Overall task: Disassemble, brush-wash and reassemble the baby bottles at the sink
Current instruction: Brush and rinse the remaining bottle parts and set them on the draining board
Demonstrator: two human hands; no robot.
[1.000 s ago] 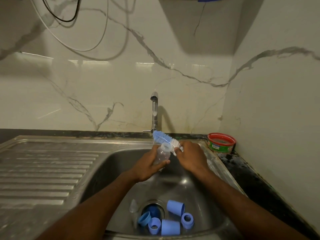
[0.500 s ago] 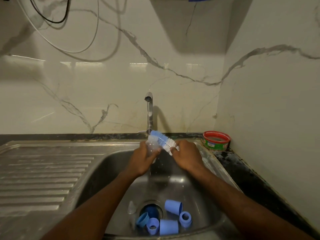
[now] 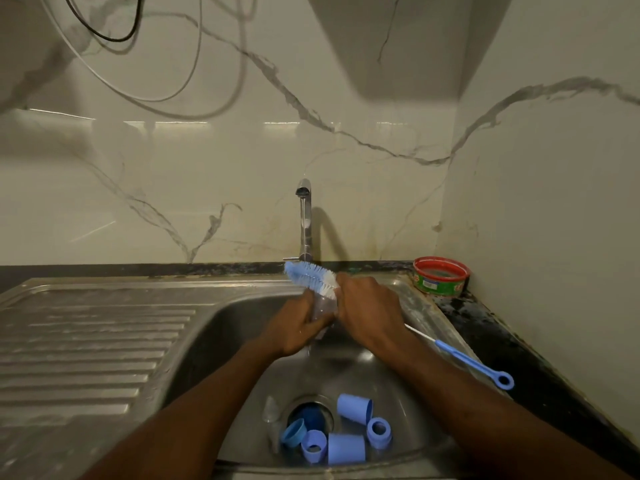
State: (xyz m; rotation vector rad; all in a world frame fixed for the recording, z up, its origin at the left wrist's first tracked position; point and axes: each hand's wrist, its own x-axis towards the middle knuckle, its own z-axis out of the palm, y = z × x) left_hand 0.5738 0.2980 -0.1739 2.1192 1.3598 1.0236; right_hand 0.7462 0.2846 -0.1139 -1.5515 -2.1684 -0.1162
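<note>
Brush (image 3: 311,276) head now sits above and outside the bottle (image 3: 323,311), bristles angled up-left across its top; half a second ago it lay alongside the bottle's upper part, so the stroke has slid outward. Left hand (image 3: 294,327) grips the clear bottle, fingers curled round it, under the tap (image 3: 304,216) with water running. Right hand (image 3: 367,313) is clamped on the brush just behind the bristles; the blue handle (image 3: 474,365) now shows trailing out to the right over the sink (image 3: 221,327) rim. Bottle has dropped a little lower into the basin. Probably mid-scrub on the outside or neck, inside not yet brushed as far as I can judge. Blue caps and rings (image 3: 346,434) lie loose by the drain, so reassembly not started. Red tub (image 3: 441,277) sits in the corner.
</note>
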